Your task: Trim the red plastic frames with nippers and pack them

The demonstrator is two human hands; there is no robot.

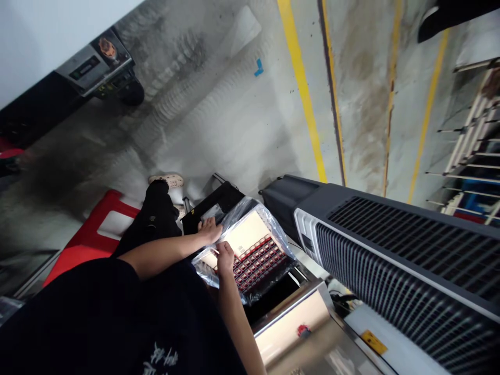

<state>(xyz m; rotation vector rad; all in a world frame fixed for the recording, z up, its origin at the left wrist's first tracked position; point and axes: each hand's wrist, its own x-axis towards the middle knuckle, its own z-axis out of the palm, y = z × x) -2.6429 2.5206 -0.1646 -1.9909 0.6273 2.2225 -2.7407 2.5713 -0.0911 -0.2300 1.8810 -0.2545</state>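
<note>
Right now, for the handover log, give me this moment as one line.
left hand: on clear plastic bag | right hand: on same bag | in bag: red-gridded tray

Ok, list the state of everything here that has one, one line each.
Plastic bag: crumpled, wrapped around the tray
Tray: inside the bag, rows of dark cells edged in red
Left hand: fingers resting on the bag
Right hand: gripping the bag
Yellow floor line: worn, stained
</note>
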